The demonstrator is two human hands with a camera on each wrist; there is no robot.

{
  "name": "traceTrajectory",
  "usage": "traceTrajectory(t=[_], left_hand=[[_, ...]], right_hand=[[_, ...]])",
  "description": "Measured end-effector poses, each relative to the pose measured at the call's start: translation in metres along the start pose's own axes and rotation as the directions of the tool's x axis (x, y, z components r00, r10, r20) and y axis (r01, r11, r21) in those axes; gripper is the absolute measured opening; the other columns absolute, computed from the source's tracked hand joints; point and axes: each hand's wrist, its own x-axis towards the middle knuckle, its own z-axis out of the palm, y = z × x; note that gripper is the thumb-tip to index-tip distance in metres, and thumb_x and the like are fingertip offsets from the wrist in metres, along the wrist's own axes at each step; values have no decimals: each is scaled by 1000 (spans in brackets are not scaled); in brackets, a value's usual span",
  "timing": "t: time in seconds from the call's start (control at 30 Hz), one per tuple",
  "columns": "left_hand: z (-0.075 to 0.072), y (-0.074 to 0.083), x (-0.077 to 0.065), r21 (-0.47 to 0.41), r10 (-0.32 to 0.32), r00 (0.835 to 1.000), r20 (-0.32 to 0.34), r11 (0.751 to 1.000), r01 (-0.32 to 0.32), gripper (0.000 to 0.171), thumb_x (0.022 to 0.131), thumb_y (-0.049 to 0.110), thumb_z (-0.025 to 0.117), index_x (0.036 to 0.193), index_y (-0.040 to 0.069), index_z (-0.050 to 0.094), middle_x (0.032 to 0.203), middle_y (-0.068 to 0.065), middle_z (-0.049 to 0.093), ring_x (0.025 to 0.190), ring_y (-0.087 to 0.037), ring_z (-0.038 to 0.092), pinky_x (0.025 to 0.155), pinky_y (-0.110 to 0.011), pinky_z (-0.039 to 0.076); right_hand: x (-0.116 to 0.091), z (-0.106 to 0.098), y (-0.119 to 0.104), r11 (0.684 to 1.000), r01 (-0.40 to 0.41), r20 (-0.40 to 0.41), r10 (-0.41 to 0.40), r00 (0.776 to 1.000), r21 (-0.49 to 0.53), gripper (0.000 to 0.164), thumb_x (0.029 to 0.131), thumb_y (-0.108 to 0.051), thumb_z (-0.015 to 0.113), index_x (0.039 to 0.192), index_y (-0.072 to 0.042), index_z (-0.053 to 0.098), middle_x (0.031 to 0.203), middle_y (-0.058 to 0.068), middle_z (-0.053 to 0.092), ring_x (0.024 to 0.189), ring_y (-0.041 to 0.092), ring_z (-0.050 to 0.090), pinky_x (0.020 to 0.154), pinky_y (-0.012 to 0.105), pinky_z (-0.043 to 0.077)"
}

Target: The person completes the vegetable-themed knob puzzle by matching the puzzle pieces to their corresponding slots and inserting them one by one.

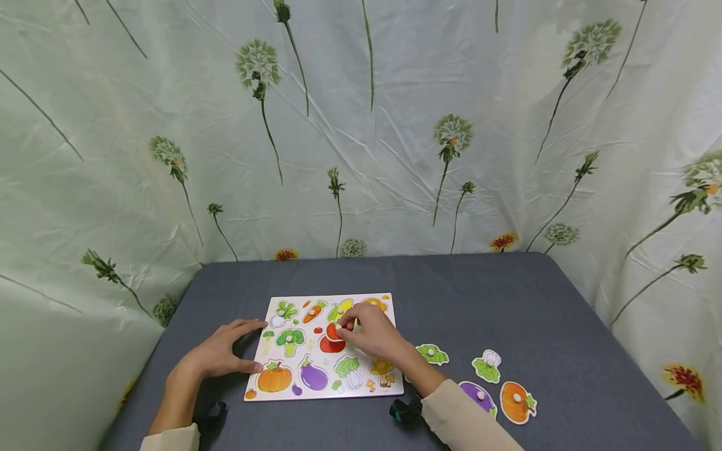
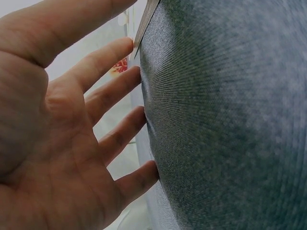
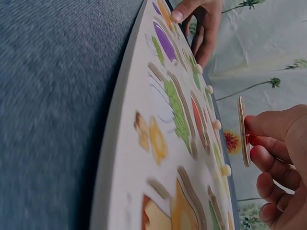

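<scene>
A white vegetable puzzle board [image 1: 316, 394] lies on the grey table. My right hand [image 1: 372, 332] pinches a wooden tomato piece [image 1: 333, 331] by its knob, above the red tomato recess [image 1: 331, 345]. In the right wrist view this piece [image 3: 243, 132] is edge-on and clear of the board. My left hand [image 1: 222, 351] rests at the board's left edge, fingers extended, the thumb on the board by the pumpkin recess [image 1: 274, 378]. Knobbed broccoli [image 1: 290, 338] and carrot [image 1: 312, 313] pieces sit in the board. The right hand covers part of its right side.
Right of the board lie loose knobbed pieces: a leafy green one [image 1: 432, 354], a white-and-green one [image 1: 487, 366], an eggplant [image 1: 478, 398] and a pumpkin [image 1: 516, 401]. My right forearm passes close to them. A flowered curtain [image 1: 383, 188] hangs behind the table [image 1: 479, 294].
</scene>
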Motion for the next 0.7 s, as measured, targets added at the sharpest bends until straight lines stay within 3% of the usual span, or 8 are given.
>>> traceTrajectory(t=[0.17, 0.43, 0.7], left_hand=[[0, 1, 0, -2, -8, 1000, -1, 1000, 8, 94, 63, 54, 85, 144, 23, 47, 147, -16, 41, 129, -43, 37, 92, -67, 39], [0, -1, 1, -3, -4, 1000, -1, 1000, 3, 94, 63, 53, 86, 143, 23, 48, 147, -16, 41, 130, -43, 37, 93, -67, 39], [-1, 0, 0, -3, 11, 1000, -6, 1000, -11, 93, 64, 54, 85, 143, 22, 48, 146, -17, 41, 131, -45, 37, 93, -68, 38]], right_hand=[[4, 9, -2, 1000, -3, 2, 3, 1000, -19, 7, 86, -29, 74, 86, -23, 73, 72, -14, 57, 76, 16, 55, 67, 22, 38], [6, 23, 0, 1000, -18, 9, 18, 1000, 12, 6, 84, -26, 75, 85, -20, 74, 70, -12, 57, 64, 3, 49, 58, 18, 39], [3, 31, -2, 999, -44, 29, 44, 999, 2, 7, 85, -29, 74, 85, -22, 73, 70, -13, 57, 62, 1, 48, 58, 18, 38]])
